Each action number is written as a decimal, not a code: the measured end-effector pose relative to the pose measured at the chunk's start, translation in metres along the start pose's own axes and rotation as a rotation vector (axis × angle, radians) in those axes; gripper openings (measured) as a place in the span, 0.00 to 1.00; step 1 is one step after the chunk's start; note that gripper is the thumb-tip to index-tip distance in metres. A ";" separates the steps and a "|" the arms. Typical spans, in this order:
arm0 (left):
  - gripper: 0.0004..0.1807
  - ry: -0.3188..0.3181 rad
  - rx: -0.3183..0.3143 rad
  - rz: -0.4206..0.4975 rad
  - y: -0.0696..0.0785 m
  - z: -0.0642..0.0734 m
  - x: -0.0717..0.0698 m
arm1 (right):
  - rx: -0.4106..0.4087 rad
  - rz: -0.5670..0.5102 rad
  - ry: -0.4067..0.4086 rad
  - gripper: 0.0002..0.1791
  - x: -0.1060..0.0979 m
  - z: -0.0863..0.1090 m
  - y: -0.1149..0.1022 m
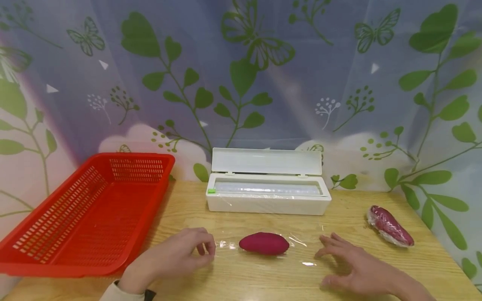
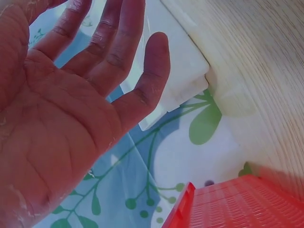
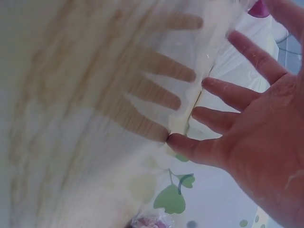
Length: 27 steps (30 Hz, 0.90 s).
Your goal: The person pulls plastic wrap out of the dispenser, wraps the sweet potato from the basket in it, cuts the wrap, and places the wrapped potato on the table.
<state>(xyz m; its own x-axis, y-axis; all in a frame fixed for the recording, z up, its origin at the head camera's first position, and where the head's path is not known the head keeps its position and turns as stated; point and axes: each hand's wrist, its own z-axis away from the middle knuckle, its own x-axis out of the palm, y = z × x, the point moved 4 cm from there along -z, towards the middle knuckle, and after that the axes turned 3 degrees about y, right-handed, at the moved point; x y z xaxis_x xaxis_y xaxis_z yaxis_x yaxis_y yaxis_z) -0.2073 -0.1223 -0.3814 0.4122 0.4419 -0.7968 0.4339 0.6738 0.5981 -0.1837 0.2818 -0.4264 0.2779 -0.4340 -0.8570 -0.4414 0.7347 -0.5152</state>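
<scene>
A purple-skinned sweet potato (image 1: 264,243) lies lengthwise on clear cling film (image 1: 308,264) spread over the table. The film runs back to a white cling film box (image 1: 267,205), whose lid stands raised and whose roll (image 1: 263,189) shows inside. Left of the sweet potato, my left hand (image 1: 171,257) hovers near the film with loosely bent fingers; the left wrist view shows its palm holding nothing. On the other side, my right hand (image 1: 354,263) has its fingers spread, their tips close to the table, and also holds nothing.
A red plastic basket (image 1: 132,234) stands at the left, bare inside. Toward the right table edge lies a second sweet potato (image 1: 391,228) wrapped in film. A patterned curtain (image 1: 271,104) hangs behind the wooden table (image 1: 226,284).
</scene>
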 end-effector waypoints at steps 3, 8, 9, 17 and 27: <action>0.07 0.000 -0.023 0.008 -0.002 0.001 0.000 | -0.030 0.019 0.032 0.22 -0.002 0.001 0.003; 0.06 -0.003 -0.018 0.006 -0.002 0.002 -0.001 | -0.021 0.083 0.118 0.27 -0.006 0.004 0.002; 0.06 -0.003 -0.016 0.007 -0.001 0.002 -0.001 | -0.025 0.086 0.145 0.27 -0.006 0.005 0.001; 0.05 0.000 -0.003 0.024 0.000 0.002 -0.003 | -0.098 0.134 0.228 0.13 -0.004 0.012 -0.010; 0.06 0.030 0.007 0.019 -0.001 0.001 -0.005 | -0.013 0.105 -0.164 0.11 0.011 0.010 -0.007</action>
<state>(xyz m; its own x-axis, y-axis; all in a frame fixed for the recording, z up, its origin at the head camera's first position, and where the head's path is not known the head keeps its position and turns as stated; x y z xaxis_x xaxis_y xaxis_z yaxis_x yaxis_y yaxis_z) -0.2083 -0.1255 -0.3779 0.3966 0.4719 -0.7875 0.4318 0.6611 0.6136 -0.1688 0.2772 -0.4324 0.3643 -0.2638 -0.8931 -0.4863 0.7640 -0.4241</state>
